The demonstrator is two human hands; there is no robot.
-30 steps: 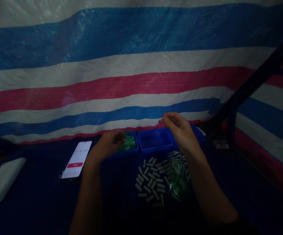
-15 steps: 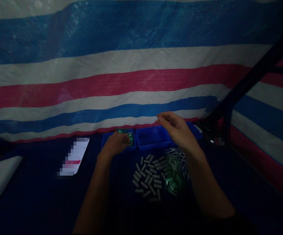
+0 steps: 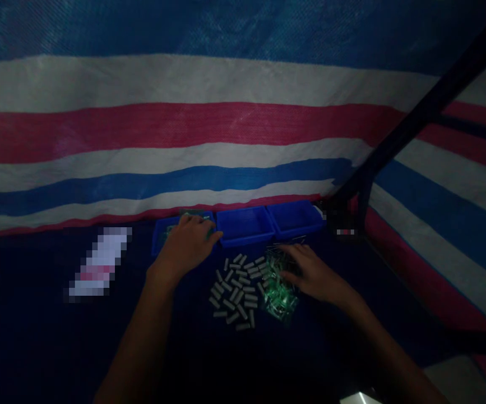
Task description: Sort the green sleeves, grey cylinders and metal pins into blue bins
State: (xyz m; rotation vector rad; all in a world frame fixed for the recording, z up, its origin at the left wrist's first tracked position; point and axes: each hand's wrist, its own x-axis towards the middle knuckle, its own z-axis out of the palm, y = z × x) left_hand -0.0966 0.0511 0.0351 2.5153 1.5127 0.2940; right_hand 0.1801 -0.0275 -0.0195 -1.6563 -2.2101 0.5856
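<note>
My left hand [image 3: 188, 244] blocks left blue tray [image 3: 160, 230]; cannot tell its grip. My right hand [image 3: 313, 274], thumb and fingers parted, at green packets [image 3: 279, 294]. Pale pieces [image 3: 237, 295] alongside, middle tray [image 3: 246, 224] behind.

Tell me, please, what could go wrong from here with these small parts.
The right hand is at the thin metal pins and green packets, right beside the loose pale pieces, so a sideways brush might mix them. The left hand covers much of the left blue tray, so a wrong item in there could go unnoticed. The light is dim, so a stray pin might be missed on the dark surface.
</note>
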